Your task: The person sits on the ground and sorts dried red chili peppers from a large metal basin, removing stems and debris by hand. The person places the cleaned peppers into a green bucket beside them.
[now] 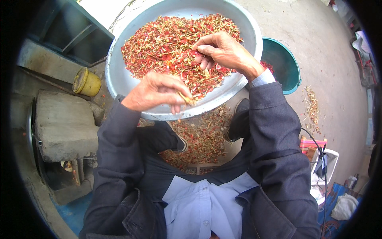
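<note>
A wide metal basin [118,73] holds a heap of red dried chili pieces and pale stems [167,47]. Over its near rim is my left hand [158,92], slightly blurred, with a few yellowish stems [188,99] pinched in the fingers. My right hand [228,53] hovers above the right part of the heap. Its thumb and forefinger pinch a small red piece [197,53], which looks like chili skin. The other fingers of that hand hang just over the heap, and I cannot tell whether they touch it.
A green bucket [286,71] with red pieces inside stands right of the basin. Stems and red bits [206,134] litter the floor between my shoes. More scraps [312,107] lie farther right. At left are a yellow pail [87,82] and a concrete block [65,125]. A black cable [323,167] hangs at right.
</note>
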Available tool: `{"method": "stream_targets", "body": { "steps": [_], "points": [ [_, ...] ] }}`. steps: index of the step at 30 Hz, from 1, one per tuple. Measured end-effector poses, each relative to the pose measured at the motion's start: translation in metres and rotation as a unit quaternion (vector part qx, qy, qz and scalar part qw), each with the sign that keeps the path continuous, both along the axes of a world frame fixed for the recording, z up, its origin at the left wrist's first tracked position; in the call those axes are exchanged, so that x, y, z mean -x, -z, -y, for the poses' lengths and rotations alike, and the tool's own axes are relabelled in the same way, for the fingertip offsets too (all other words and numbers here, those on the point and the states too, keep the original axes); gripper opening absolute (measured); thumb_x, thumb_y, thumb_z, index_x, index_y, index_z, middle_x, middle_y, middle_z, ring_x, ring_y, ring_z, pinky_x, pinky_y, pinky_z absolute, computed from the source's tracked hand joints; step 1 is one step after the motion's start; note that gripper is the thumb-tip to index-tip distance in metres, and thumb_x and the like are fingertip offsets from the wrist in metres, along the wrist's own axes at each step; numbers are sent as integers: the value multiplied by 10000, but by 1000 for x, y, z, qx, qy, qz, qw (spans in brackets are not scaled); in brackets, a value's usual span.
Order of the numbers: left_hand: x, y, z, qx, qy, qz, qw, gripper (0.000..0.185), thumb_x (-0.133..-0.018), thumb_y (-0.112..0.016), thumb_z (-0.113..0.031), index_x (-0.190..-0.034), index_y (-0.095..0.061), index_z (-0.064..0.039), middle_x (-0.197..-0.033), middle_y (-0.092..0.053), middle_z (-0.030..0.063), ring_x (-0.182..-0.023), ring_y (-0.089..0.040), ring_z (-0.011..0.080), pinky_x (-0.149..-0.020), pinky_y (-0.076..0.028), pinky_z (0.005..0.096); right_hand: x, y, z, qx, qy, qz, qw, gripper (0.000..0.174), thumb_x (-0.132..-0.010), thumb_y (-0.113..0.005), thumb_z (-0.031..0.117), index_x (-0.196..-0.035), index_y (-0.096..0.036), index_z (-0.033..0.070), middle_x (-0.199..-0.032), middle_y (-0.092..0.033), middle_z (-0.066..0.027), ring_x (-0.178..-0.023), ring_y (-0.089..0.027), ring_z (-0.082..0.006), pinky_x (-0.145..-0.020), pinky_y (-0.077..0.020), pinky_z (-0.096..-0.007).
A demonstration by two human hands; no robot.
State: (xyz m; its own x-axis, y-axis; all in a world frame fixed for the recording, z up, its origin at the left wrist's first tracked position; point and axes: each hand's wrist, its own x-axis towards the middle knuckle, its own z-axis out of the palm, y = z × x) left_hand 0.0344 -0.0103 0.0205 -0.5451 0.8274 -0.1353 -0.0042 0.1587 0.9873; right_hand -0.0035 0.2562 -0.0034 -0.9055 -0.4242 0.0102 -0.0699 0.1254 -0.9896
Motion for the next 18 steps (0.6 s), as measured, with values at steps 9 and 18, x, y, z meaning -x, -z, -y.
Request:
{"method": "stream_targets", "body": {
  "steps": [9,18],
  "points": [
    [-33,4,-27,38,195,-34,980,164,-966,-707,-50,-1111,-755,10,-943,-711,87,-750,-718,147,-660,-575,288,-1,-5,-44,115,65,59,990,338,-1099,-557,197,-1289,-610,-77,-1132,-738,-216,-958,-775,-241,-853,-643,-302],
    [-42,18,-41,84,248,-92,961,190,-958,-732,-112,-1120,-756,-15,-965,-713,106,-759,-710,218,-694,-563,349,0,12,-91,235,141,66,959,373,-1097,-505,171,-1294,-598,-132,-1310,-639,-310,-1210,-677,-408,-1031,-601,-411]
  ]
}}
